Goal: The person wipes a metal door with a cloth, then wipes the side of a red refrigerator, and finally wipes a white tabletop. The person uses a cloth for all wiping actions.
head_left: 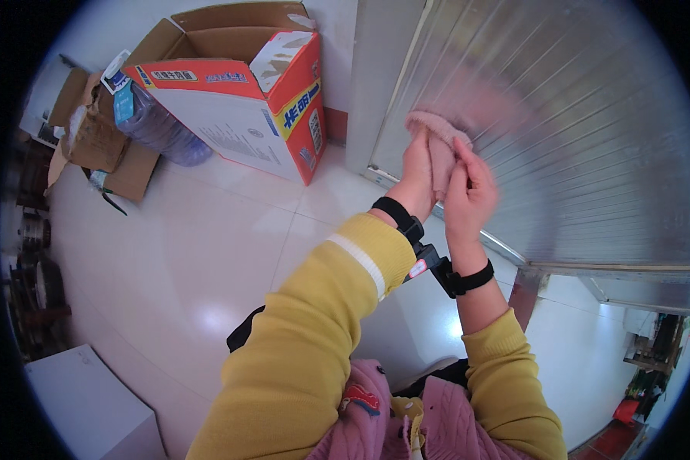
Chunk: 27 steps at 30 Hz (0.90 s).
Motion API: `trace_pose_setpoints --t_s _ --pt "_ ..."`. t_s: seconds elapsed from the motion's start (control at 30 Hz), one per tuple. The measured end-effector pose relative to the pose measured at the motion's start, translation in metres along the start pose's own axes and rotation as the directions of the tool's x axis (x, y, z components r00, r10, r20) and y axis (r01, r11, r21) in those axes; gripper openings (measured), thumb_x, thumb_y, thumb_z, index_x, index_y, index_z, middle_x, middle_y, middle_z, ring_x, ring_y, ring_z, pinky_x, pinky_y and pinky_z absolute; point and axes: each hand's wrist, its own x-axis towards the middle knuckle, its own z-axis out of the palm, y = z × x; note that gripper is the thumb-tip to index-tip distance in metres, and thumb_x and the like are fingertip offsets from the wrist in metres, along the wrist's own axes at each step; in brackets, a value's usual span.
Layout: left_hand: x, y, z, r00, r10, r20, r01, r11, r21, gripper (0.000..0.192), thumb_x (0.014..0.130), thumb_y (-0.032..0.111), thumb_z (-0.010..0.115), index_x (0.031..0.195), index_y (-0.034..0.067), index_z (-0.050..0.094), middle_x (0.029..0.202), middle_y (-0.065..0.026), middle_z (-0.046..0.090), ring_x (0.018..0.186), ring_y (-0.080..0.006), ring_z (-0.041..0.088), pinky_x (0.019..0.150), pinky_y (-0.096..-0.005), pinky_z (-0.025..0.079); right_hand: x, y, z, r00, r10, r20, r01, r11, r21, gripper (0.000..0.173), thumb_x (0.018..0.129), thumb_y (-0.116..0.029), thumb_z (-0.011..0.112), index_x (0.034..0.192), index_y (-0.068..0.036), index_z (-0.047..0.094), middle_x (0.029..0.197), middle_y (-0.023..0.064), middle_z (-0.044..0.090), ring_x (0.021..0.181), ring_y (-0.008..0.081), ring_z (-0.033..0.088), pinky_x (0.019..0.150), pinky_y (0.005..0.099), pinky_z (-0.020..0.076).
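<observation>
A pink cloth [443,163] with a fuzzy, towel-like surface is bunched over the fingers of my left hand [416,168], which holds it. At the cloth's right edge, the fingers of my right hand [472,187] pinch it, and that hand looks slightly blurred. Both hands are just in front of a shiny, ribbed metal door panel [575,190], where a pink reflection shows. Whether the cloth touches the panel I cannot tell. Each wrist wears a black strap with a small device.
An opened red and white cardboard carton [230,121] stands by the wall. Beside it lean a large clear plastic bottle [158,129] and a torn brown carton [100,138]. A white box-shaped object [92,402] is at lower left. The metal bottom track [503,246] runs along the tiled floor [230,230].
</observation>
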Motion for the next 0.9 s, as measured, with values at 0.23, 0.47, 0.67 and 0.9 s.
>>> trace_pose_setpoints --t_s 0.23,0.47,0.67,0.9 --pt "0.026 -0.013 -0.055 0.976 -0.126 -0.177 0.126 0.992 -0.010 0.068 0.098 0.061 0.048 0.128 0.001 0.057 0.113 -0.0133 0.064 0.090 -0.0252 0.066 0.063 -0.0391 0.053 -0.021 0.025 0.012 0.960 0.250 0.125 -0.241 0.967 -0.078 0.032 0.095 -0.008 0.058 0.123 -0.007 0.071 0.097 0.0076 0.072 0.085 0.0126 0.063 0.078 0.0265 0.0498" --pt "0.002 0.004 -0.006 0.867 0.151 -0.475 -0.059 0.978 0.202 0.053 0.098 0.041 0.054 0.124 -0.005 0.055 0.112 -0.0190 0.064 0.097 -0.0286 0.065 0.083 -0.0409 0.053 -0.019 0.033 0.007 0.858 0.485 0.170 -0.496 0.868 0.022 0.032 0.097 -0.013 0.057 0.126 -0.006 0.069 0.102 0.0129 0.074 0.083 0.0127 0.064 0.076 0.0293 0.0516" --pt "-0.005 0.010 0.021 0.833 0.206 -0.513 -0.177 0.978 0.106 0.043 0.097 0.037 0.056 0.115 -0.003 0.054 0.109 -0.0203 0.063 0.095 -0.0301 0.064 0.083 -0.0413 0.051 -0.010 0.035 -0.003 0.845 0.513 0.151 -0.535 0.820 0.205 0.032 0.099 -0.014 0.056 0.128 -0.006 0.068 0.096 0.0026 0.072 0.079 0.0059 0.057 0.072 0.0243 0.0490" --pt "-0.017 0.003 0.031 0.825 0.392 -0.407 -0.360 0.920 0.155 0.038 0.098 0.036 0.052 0.110 0.000 0.054 0.103 -0.0162 0.063 0.093 -0.0281 0.062 0.085 -0.0395 0.049 -0.005 0.033 -0.005 0.891 0.440 0.113 -0.454 0.855 0.251 0.032 0.100 -0.010 0.054 0.128 -0.004 0.068 0.089 -0.0031 0.065 0.072 0.0024 0.050 0.064 0.0194 0.0421"
